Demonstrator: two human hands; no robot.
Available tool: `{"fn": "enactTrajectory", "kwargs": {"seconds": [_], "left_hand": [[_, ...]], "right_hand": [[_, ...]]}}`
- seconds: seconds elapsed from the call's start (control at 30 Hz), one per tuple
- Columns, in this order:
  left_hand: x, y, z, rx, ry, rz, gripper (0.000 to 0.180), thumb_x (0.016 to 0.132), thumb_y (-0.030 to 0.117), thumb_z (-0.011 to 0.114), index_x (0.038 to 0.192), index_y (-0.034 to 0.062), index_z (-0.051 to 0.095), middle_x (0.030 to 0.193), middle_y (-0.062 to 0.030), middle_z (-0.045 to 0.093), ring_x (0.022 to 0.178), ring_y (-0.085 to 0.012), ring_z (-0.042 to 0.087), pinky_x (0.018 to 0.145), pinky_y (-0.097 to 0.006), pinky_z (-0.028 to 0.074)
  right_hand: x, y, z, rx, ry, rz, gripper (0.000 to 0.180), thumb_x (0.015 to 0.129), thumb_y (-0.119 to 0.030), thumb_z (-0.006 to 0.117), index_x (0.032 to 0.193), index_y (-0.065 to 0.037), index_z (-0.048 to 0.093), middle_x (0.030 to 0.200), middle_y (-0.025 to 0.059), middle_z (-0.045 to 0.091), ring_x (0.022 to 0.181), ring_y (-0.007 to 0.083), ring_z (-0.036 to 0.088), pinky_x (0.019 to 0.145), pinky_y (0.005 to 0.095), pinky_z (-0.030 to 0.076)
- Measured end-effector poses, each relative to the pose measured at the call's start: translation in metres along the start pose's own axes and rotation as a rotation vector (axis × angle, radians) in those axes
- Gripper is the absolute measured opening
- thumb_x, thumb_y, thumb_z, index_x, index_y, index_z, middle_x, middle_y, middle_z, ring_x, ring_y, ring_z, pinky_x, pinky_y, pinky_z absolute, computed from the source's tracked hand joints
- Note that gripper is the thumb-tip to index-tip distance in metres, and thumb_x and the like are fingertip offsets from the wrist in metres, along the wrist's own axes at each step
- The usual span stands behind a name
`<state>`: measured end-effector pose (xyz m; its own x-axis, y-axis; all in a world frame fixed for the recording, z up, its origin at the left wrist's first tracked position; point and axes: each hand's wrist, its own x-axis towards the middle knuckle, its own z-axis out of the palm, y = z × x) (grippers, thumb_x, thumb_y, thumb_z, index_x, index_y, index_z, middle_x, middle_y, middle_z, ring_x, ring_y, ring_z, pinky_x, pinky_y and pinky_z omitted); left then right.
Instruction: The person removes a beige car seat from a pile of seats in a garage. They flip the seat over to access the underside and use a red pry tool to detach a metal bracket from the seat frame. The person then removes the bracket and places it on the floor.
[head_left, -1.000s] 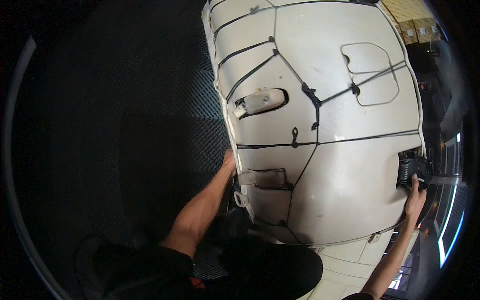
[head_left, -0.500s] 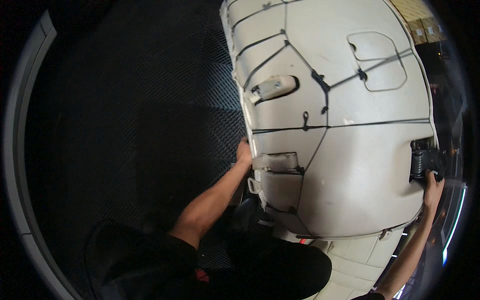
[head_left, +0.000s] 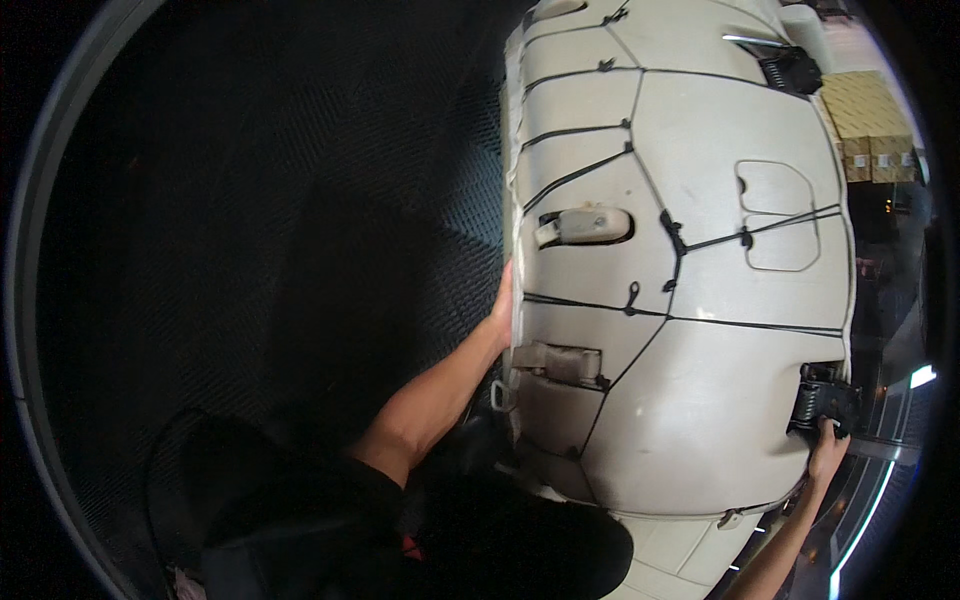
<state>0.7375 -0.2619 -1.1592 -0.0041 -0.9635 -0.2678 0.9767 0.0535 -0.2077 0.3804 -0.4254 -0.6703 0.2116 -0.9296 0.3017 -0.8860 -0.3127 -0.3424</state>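
Note:
A large cream car bench seat [head_left: 740, 410] faces me with its moulded back, laced with thin black cords [head_left: 580, 302]. My left hand [head_left: 505, 305] grips its left edge, with the fingers mostly hidden behind the rim. At the lower right edge, my right hand [head_left: 828, 452] is closed on the seat beside a black spring hinge [head_left: 825, 400]; some of its fingers are out of sight. A second black hinge [head_left: 790, 72] sits at the upper right. Cream padded upholstery [head_left: 675, 560] shows below the lower edge.
Dark ribbed floor tiles [head_left: 330, 180] spread to the left, bounded by a curved grey edge [head_left: 45, 200] at the rim. Stacked cardboard boxes [head_left: 862, 125] stand beyond the seat at the upper right. My dark-clothed leg [head_left: 540, 545] is close under the seat's lower end.
The seat sits lower in the picture and more upright, its left edge farther right. Its upper hinge and more of the boxes have come into view. Both hands keep their places on it.

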Motion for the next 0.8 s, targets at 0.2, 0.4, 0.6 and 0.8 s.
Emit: {"fn": "enactTrajectory", "kwargs": {"seconds": [0.2,0.4,0.6,0.8], "left_hand": [[-0.024,-0.009,0.032,0.087,0.007,0.086,0.084,0.082,0.074,0.035,0.140,0.0129,0.041,0.138,-0.0145,0.045,0.119,-0.0323,0.049,0.103,-0.048,0.038],[-0.069,-0.002,0.037,0.149,0.137,0.107,0.083,0.083,0.072,0.036,0.139,0.0109,0.040,0.134,-0.0150,0.048,0.118,-0.0309,0.049,0.100,-0.046,0.041],[-0.074,-0.056,-0.038,0.298,0.204,0.239,0.103,0.077,0.083,0.027,0.148,0.0089,0.018,0.150,-0.0198,0.020,0.135,-0.0360,0.022,0.109,-0.052,0.021],[-0.058,-0.016,-0.037,0.489,0.239,0.160,0.103,0.077,0.084,0.021,0.148,0.0078,0.019,0.149,-0.0178,0.024,0.133,-0.0334,0.028,0.107,-0.050,0.026]], "right_hand": [[-0.004,-0.015,-0.002,-0.116,0.031,0.057,0.029,0.082,-0.012,0.059,0.104,0.006,0.054,0.093,0.0082,0.062,0.084,0.0171,0.056,0.080,0.0294,0.044],[0.043,0.054,-0.031,0.107,-0.084,0.139,0.042,0.091,-0.024,0.059,0.116,0.009,0.051,0.112,0.0150,0.060,0.100,0.0246,0.059,0.093,0.0345,0.045],[0.018,0.139,-0.019,0.006,-0.183,0.072,0.042,0.095,-0.021,0.051,0.122,0.011,0.053,0.123,0.0169,0.058,0.111,0.0246,0.057,0.098,0.0365,0.043],[0.028,0.126,-0.026,-0.264,-0.116,0.074,0.043,0.096,-0.024,0.047,0.124,0.008,0.054,0.126,0.0170,0.057,0.120,0.0230,0.052,0.104,0.0334,0.036]]}}
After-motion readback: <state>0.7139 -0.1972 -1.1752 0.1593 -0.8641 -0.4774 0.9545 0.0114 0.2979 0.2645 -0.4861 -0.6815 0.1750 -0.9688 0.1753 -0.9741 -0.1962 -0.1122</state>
